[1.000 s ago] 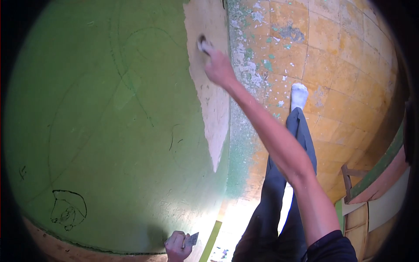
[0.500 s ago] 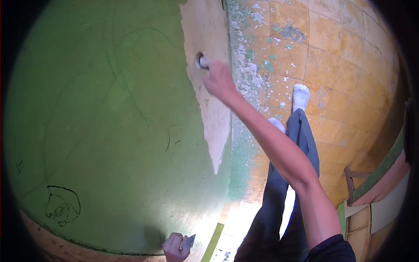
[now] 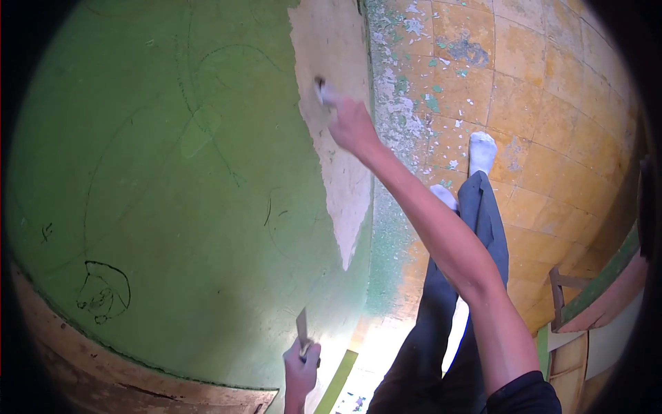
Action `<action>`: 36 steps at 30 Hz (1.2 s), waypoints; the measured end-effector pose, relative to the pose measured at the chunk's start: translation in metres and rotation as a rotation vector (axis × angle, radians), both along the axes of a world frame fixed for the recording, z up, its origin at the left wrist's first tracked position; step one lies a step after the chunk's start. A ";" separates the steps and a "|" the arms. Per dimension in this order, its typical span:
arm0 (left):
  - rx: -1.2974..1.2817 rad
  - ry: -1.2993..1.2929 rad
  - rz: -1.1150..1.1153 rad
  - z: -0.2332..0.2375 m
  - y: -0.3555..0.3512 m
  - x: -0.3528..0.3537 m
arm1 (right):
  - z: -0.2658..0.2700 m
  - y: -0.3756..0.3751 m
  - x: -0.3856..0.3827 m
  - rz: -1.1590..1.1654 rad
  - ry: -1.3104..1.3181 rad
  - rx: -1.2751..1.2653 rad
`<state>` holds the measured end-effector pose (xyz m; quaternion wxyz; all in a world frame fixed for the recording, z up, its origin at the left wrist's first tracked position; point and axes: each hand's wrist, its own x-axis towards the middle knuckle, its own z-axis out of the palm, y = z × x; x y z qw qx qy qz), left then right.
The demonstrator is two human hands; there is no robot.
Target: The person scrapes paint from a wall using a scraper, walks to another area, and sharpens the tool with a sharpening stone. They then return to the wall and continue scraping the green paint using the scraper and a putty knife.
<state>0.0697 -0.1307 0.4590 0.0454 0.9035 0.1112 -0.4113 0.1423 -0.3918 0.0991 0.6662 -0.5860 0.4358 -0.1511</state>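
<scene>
My left hand (image 3: 301,366), low in the view, is closed around a scraper (image 3: 302,321). Its flat metal blade points up over the green wall (image 3: 172,207). My right arm reaches across to a bare, pale strip (image 3: 345,207) where the green paint is gone. There my right hand (image 3: 353,125) grips a small pale tool (image 3: 325,94) with a dark patch at its far end, right at the strip's surface. Motion blurs this tool, and I cannot tell its kind.
Paint flakes (image 3: 407,114) lie along the foot of the wall on yellow floor tiles (image 3: 524,103). My feet in white socks (image 3: 482,152) stand close by. A brown ledge (image 3: 124,369) borders the wall at lower left, and a wooden piece (image 3: 560,297) is at right.
My left hand has moved up and right, and its scraper blade now points upward. My right hand stays on the bare strip, its tool turned slightly. The view has shifted a little.
</scene>
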 end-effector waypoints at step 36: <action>-0.458 -0.053 0.201 -0.237 -0.165 0.058 | 0.078 0.140 -0.216 0.328 0.091 0.426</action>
